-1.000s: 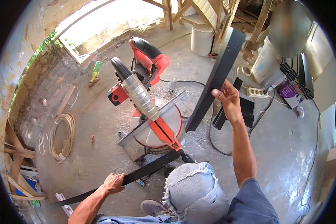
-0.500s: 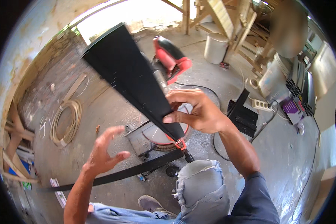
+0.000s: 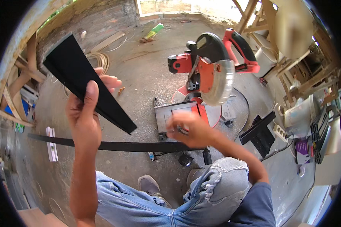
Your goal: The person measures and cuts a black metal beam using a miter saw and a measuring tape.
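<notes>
Left hand (image 3: 84, 117): one, closed on a single piece, thumb pressed on its near face and the fingers wrapped around behind it.
Short black piece (image 3: 85, 81): one in the grip, held off the floor to the left of the saw, slanting from its wide end at upper left to its narrow end at lower right.
Right hand (image 3: 191, 129): one, blurred, fingers half bent, in front of the saw's base; whether it holds or touches anything cannot be told.
Long black strip (image 3: 140, 146): one, running crosswise in front of the person, behind the left forearm; its right end lies near the saw's front.
Miter saw (image 3: 212, 81): one, red and black, its head raised above the base.
Black offcuts (image 3: 264, 139): a small group on the floor right of the saw, overlapping too much to count.
Power strip (image 3: 280, 133): one, just beside the offcuts.
Purple box (image 3: 302, 150): one, at the right.
Pale buckets (image 3: 306, 110): two, one beyond the saw's handle, the other above the box.
Green bottle (image 3: 154, 31): one, lying beyond the saw.
Coil (image 3: 100, 60): one, partly hidden by the held piece.
Shoes (image 3: 149, 184): two.
</notes>
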`<state>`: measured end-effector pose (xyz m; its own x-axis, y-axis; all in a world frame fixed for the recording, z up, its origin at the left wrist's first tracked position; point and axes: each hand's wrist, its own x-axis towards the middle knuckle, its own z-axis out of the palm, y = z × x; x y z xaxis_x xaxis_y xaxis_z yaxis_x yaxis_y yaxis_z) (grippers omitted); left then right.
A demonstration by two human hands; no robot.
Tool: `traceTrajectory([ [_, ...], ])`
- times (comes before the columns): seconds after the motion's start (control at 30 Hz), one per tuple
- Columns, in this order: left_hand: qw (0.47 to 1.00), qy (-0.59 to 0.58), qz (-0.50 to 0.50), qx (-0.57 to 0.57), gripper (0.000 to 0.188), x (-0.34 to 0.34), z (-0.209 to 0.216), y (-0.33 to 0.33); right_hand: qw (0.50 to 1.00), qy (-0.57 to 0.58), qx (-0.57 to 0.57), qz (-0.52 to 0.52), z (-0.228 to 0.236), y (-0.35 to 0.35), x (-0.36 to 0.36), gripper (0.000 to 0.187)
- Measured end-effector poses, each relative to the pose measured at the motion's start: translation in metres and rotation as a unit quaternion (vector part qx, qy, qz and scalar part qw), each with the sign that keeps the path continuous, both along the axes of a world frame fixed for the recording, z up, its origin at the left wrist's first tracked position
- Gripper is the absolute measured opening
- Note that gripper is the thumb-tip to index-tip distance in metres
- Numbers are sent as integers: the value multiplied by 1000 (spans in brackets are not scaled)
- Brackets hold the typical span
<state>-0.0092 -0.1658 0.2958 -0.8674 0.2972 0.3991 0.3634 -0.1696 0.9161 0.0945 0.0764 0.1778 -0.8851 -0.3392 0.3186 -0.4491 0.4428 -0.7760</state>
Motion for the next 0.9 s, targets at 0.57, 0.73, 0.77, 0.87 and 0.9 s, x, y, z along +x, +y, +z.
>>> traceTrajectory([
  [0.57,964,164,144,151,33,-33,11,-25,860,-82,503,31,-187,-29,124,46],
  [0.73,980,39,82,177,37,-43,5,-39,941,-269,169,120,-97,-30,84,54],
  [0.77,982,17,59,181,36,-44,3,-38,939,-318,66,111,-84,-27,75,52],
  [0.87,985,-13,56,160,29,-45,-2,-37,922,-352,-149,56,-52,-17,36,45],
  [0.9,985,-28,56,159,27,-44,-3,-39,925,-336,-171,41,-31,-15,17,45],
])
